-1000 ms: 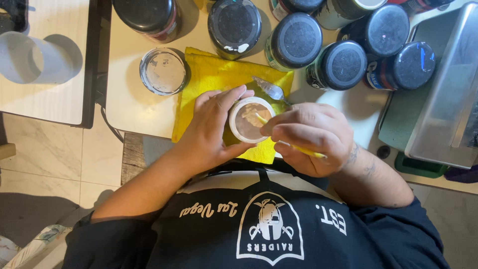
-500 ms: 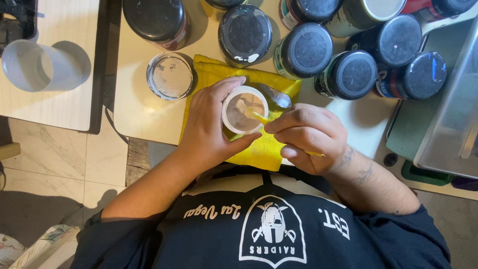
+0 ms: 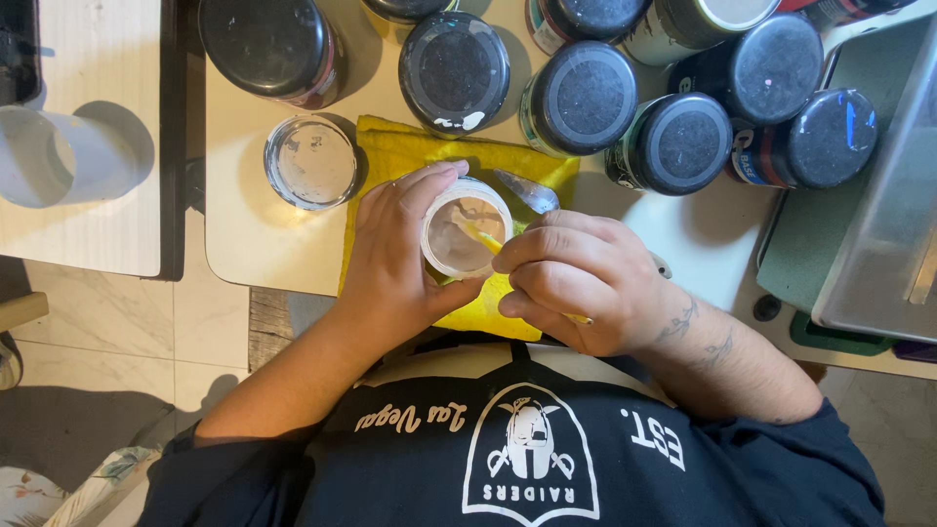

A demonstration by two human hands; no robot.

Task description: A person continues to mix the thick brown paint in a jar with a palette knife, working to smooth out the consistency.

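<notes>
Small open jar (image 3: 466, 234), one, clasped in the left hand (image 3: 395, 259) above a yellow cloth (image 3: 410, 156); its lower wall is hidden by the fingers, and pale contents are seen inside. Thin yellow stick (image 3: 482, 237), one, pinched in the right hand (image 3: 576, 283), tip dipped into the jar; most of its length is covered by the fist, with a short end emerging near the palm. Spoon (image 3: 525, 189), one, lying on the cloth just beside the jar, handle hidden by the right hand. Loose round lid (image 3: 310, 162), one, laid on the pale surface (image 3: 244, 234) left of the cloth. Black-lidded jars (image 3: 454, 70), at least seven counted along the far edge, several cut off by the frame. White cup (image 3: 59, 156), one, on a separate board at left.
</notes>
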